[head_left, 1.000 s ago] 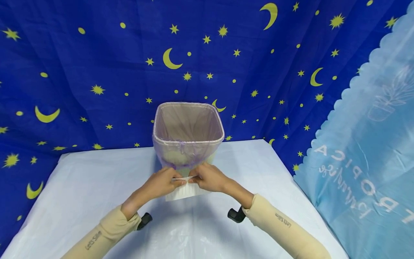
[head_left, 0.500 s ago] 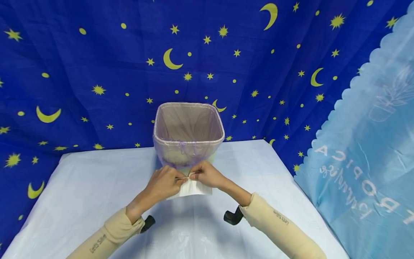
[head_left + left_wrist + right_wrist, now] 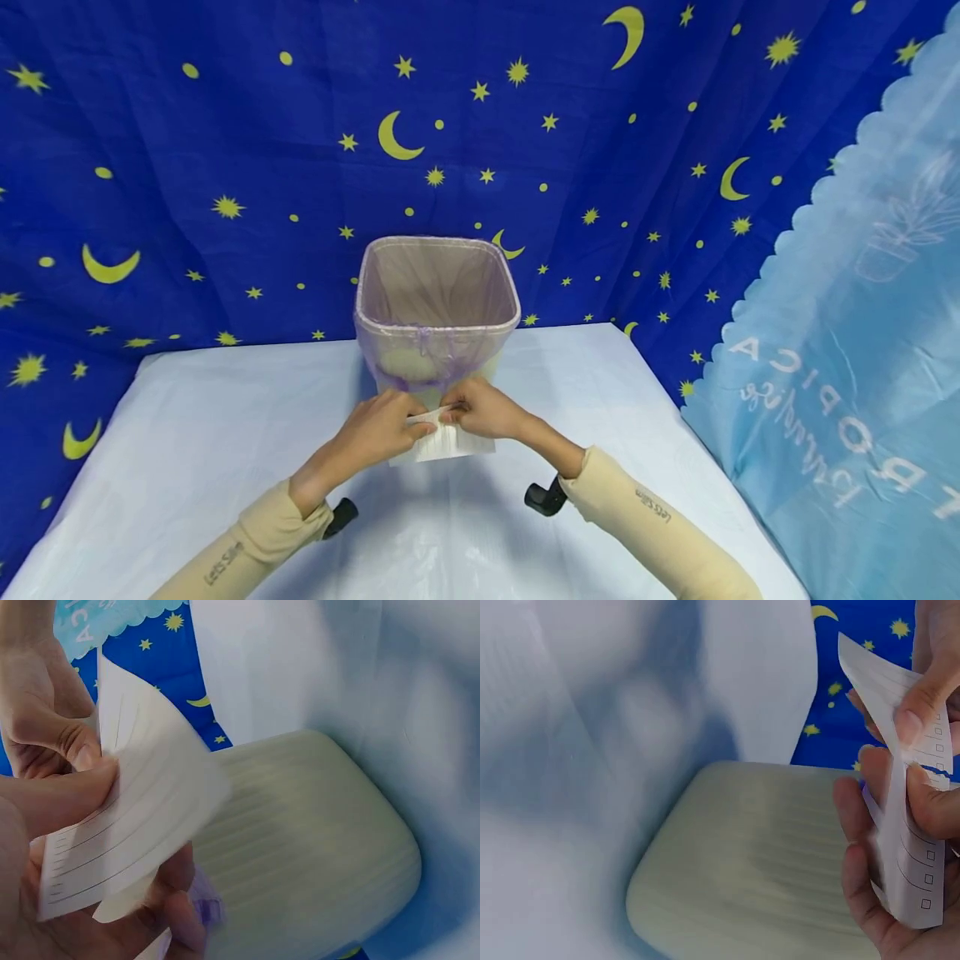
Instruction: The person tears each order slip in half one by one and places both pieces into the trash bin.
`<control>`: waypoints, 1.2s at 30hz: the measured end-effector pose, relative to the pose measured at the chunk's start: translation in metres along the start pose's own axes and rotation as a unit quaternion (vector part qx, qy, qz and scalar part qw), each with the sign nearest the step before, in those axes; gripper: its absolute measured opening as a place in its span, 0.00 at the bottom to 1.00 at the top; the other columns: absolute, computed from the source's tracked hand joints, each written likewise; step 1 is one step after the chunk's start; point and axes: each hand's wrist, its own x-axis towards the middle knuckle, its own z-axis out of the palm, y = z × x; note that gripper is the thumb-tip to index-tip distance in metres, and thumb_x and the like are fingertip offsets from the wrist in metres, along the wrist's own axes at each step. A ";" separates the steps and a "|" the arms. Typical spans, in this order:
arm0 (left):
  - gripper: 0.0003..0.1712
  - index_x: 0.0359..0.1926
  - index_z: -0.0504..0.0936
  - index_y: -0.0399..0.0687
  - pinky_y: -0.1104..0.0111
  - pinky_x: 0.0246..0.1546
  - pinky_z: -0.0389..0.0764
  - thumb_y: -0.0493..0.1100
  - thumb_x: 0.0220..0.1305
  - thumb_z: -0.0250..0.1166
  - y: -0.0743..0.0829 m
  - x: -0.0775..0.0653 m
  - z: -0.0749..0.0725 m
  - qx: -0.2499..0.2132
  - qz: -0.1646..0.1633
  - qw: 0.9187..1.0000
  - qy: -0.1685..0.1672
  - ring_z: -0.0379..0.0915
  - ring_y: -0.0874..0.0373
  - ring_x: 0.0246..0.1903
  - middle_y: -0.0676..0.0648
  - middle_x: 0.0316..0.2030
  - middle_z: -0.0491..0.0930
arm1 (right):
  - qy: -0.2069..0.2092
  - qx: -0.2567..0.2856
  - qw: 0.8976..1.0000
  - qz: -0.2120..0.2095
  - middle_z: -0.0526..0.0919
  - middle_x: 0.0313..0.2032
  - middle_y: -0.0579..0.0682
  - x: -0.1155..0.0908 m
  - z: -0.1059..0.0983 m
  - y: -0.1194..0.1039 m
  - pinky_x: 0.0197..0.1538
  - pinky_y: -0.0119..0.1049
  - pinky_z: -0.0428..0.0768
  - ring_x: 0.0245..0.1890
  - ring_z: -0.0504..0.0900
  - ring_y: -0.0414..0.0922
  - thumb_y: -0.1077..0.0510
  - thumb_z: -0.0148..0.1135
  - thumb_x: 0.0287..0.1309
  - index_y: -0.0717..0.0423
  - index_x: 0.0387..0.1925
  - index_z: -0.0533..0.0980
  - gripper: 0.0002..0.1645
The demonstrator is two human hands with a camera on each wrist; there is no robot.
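Before the bin, both hands hold one sheet of white lined paper [image 3: 448,444] by its near-top edge. My left hand [image 3: 381,427] pinches it between thumb and fingers at the left. Close beside it, my right hand [image 3: 486,410] pinches the right part. In the right wrist view, small printed squares run along the paper [image 3: 915,877], and a short ragged tear shows at its edge between the two thumbs. The sheet bends outward in the left wrist view. Behind the hands stands an upright pale bin [image 3: 438,332], lined with a translucent purple bag [image 3: 420,362] folded over its rim.
The bin stands on a white-covered table [image 3: 247,425]. A dark blue curtain [image 3: 300,150] with moons and stars hangs behind, and a light blue cloth [image 3: 847,375] hangs at the right. Black wrist mounts [image 3: 545,497] stick out below both sleeves.
The hands have twisted slightly against each other, and the paper's edge between them has shifted and tilted. Both hands keep their pinch; the bin has not moved.
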 end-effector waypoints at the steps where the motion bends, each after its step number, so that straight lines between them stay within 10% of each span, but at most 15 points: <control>1: 0.21 0.15 0.71 0.51 0.70 0.18 0.59 0.47 0.61 0.69 0.000 0.000 0.000 -0.005 -0.009 1.000 -0.009 0.55 0.64 0.16 0.58 0.13 0.57 | -0.001 -0.016 1.000 0.002 0.66 0.15 0.39 0.000 0.000 -0.002 0.23 0.24 0.58 0.17 0.58 0.30 0.71 0.60 0.56 0.59 0.17 0.76 0.14; 6: 0.16 0.19 0.79 0.49 0.69 0.18 0.63 0.48 0.60 0.70 -0.001 0.001 -0.001 0.004 -0.022 1.000 -0.017 0.60 0.65 0.18 0.59 0.16 0.70 | 0.008 -0.109 0.994 0.024 0.75 0.20 0.39 -0.005 -0.001 -0.009 0.26 0.27 0.66 0.22 0.69 0.33 0.64 0.62 0.60 0.53 0.22 0.80 0.11; 11: 0.06 0.31 0.88 0.53 0.66 0.23 0.72 0.48 0.59 0.70 -0.003 0.000 -0.001 0.019 -0.009 1.000 -0.008 0.70 0.64 0.24 0.57 0.27 0.83 | 0.025 -0.137 0.990 0.032 0.87 0.43 0.44 -0.012 0.000 -0.012 0.47 0.41 0.79 0.49 0.81 0.42 0.58 0.69 0.56 0.52 0.42 0.84 0.10; 21: 0.06 0.27 0.87 0.53 0.67 0.21 0.73 0.46 0.59 0.70 -0.005 0.000 0.006 0.009 0.015 1.000 -0.015 0.72 0.63 0.22 0.57 0.21 0.81 | 0.033 -0.162 0.986 -0.016 0.88 0.36 0.42 -0.015 0.002 -0.011 0.38 0.31 0.76 0.35 0.76 0.34 0.64 0.69 0.54 0.51 0.36 0.88 0.08; 31: 0.08 0.25 0.88 0.49 0.72 0.15 0.60 0.44 0.58 0.70 -0.007 -0.005 0.010 0.029 0.034 0.998 0.036 0.55 0.66 0.15 0.59 0.11 0.63 | 0.054 -0.083 0.995 -0.018 0.86 0.24 0.47 -0.009 0.011 -0.006 0.27 0.21 0.68 0.21 0.65 0.29 0.69 0.66 0.51 0.59 0.28 0.86 0.06; 36: 0.07 0.33 0.91 0.49 0.72 0.16 0.66 0.38 0.54 0.68 -0.006 -0.004 0.010 0.038 0.051 0.996 0.066 0.59 0.67 0.14 0.58 0.16 0.78 | 0.066 0.045 0.996 0.024 0.86 0.23 0.56 -0.005 0.012 -0.001 0.26 0.21 0.69 0.19 0.68 0.28 0.73 0.65 0.49 0.68 0.26 0.85 0.04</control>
